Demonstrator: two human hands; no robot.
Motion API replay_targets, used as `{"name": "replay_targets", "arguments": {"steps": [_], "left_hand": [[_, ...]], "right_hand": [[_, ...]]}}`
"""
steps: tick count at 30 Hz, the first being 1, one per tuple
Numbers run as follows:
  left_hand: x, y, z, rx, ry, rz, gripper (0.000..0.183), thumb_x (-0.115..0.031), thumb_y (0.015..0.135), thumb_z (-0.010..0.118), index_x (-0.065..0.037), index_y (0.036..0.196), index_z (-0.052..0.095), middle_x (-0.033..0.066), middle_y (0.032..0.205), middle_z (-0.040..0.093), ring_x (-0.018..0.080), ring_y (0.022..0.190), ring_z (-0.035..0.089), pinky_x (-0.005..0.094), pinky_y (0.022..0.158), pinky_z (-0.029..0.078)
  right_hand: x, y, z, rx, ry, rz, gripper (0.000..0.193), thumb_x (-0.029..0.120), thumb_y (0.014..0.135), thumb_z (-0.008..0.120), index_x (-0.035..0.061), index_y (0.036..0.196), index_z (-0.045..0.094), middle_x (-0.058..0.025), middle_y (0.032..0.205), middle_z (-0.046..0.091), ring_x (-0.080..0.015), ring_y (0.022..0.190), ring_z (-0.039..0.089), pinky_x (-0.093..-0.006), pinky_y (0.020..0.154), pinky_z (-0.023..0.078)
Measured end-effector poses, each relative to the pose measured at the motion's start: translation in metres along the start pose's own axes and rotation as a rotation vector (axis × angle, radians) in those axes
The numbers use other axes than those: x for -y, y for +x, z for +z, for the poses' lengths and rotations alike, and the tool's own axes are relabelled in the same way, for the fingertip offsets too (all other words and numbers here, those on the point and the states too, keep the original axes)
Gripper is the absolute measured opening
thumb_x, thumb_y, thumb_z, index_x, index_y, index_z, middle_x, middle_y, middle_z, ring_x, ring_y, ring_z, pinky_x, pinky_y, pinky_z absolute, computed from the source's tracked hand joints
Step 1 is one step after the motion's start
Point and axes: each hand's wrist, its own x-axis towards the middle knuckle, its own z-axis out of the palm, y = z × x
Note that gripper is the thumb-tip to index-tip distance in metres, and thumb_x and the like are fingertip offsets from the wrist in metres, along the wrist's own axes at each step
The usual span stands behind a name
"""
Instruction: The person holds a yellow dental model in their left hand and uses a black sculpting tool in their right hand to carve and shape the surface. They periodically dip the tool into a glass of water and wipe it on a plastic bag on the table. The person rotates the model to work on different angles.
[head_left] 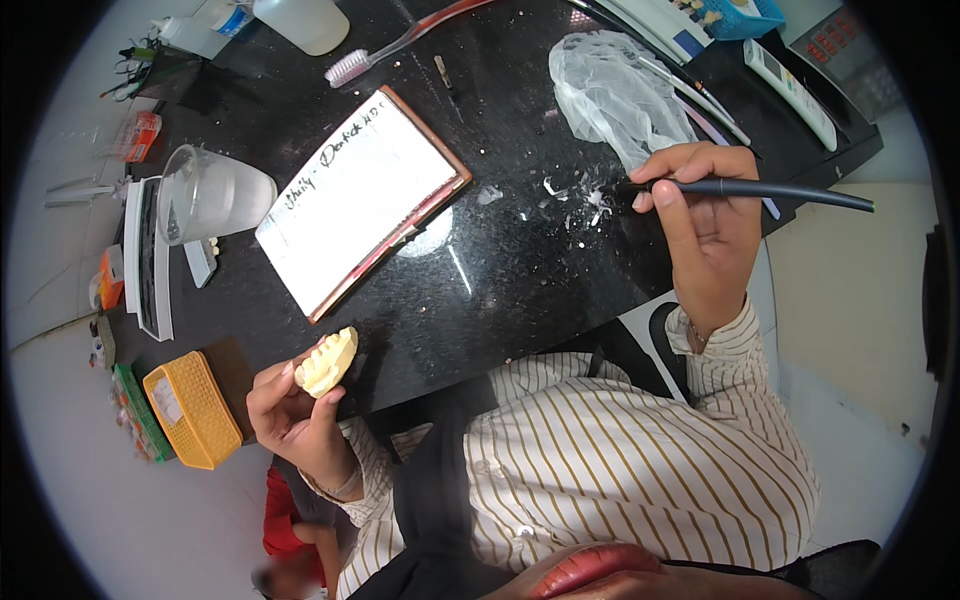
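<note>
My left hand (pixel 300 415) is closed around a pale yellow dental cast (pixel 327 362), a row of teeth showing along it. It is held up by the table's near left edge. On the right, my right hand (pixel 712 205) pinches a slim black pen-like tool (pixel 790 190) between thumb and fingers. The tool's long tapered handle points right, and its dark tip points left, over white shavings (pixel 597 203) on the dark table (pixel 520 290). From here I cannot tell whether the tip touches them. The cast and the tool are well apart.
A notepad (pixel 360 200) lies mid-table, with a plastic cup (pixel 215 195) of clear liquid to its left. Behind are a toothbrush (pixel 350 66) and a crumpled clear bag (pixel 615 90). A yellow basket (pixel 195 410) stands at left; a person in red (pixel 285 515) is below.
</note>
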Motion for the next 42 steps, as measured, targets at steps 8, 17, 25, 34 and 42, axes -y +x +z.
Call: {"name": "replay_targets", "arguments": {"steps": [8, 17, 25, 34, 42], "left_hand": [[-0.007, 0.0, 0.001, -0.014, -0.021, -0.038, 0.039, 0.006, 0.066, 0.07, -0.001, 0.099, 0.052, 0.0104, 0.098, 0.052, 0.0176, 0.09, 0.056, 0.0278, 0.08, 0.046], [-0.002, 0.001, 0.001, 0.021, -0.103, -0.056, 0.038, 0.014, 0.067, 0.066, 0.002, 0.1, 0.052, 0.0111, 0.098, 0.052, 0.0179, 0.092, 0.057, 0.027, 0.08, 0.049], [-0.004, 0.0, -0.003, 0.107, -0.21, -0.145, 0.035, 0.013, 0.07, 0.063, 0.003, 0.101, 0.051, 0.0105, 0.098, 0.056, 0.019, 0.094, 0.058, 0.0284, 0.082, 0.048], [-0.017, 0.003, -0.012, 0.189, -0.185, -0.061, 0.029, 0.001, 0.071, 0.069, 0.002, 0.096, 0.057, 0.0108, 0.094, 0.061, 0.0181, 0.09, 0.061, 0.0281, 0.081, 0.05], [-0.018, 0.007, -0.011, 0.221, -0.204, 0.015, 0.027, -0.006, 0.071, 0.07, 0.0, 0.095, 0.059, 0.0101, 0.093, 0.061, 0.0184, 0.088, 0.062, 0.0275, 0.079, 0.051]], "right_hand": [[0.005, 0.001, 0.001, -0.033, 0.057, 0.129, 0.016, -0.003, 0.084, 0.052, 0.0011, 0.095, 0.041, -0.0101, 0.085, 0.056, -0.0104, 0.07, 0.056, -0.0218, 0.064, 0.048], [0.001, 0.002, 0.001, -0.108, 0.029, 0.108, 0.013, -0.001, 0.085, 0.052, 0.0021, 0.093, 0.042, -0.0087, 0.084, 0.056, -0.0099, 0.07, 0.056, -0.0209, 0.064, 0.047], [0.002, 0.008, -0.001, -0.184, 0.121, 0.024, 0.007, 0.005, 0.089, 0.046, 0.003, 0.094, 0.042, -0.0119, 0.09, 0.053, -0.0131, 0.073, 0.056, -0.0254, 0.067, 0.048], [0.107, 0.046, 0.083, 0.266, 0.015, -0.305, 0.011, 0.005, 0.089, 0.048, 0.0005, 0.098, 0.047, -0.0131, 0.097, 0.057, -0.0147, 0.079, 0.059, -0.0272, 0.075, 0.05], [0.091, 0.124, 0.185, 0.524, -0.257, -0.329, 0.009, 0.007, 0.08, 0.06, 0.0021, 0.087, 0.056, -0.0042, 0.08, 0.06, -0.0096, 0.076, 0.06, -0.0225, 0.066, 0.047]]}}
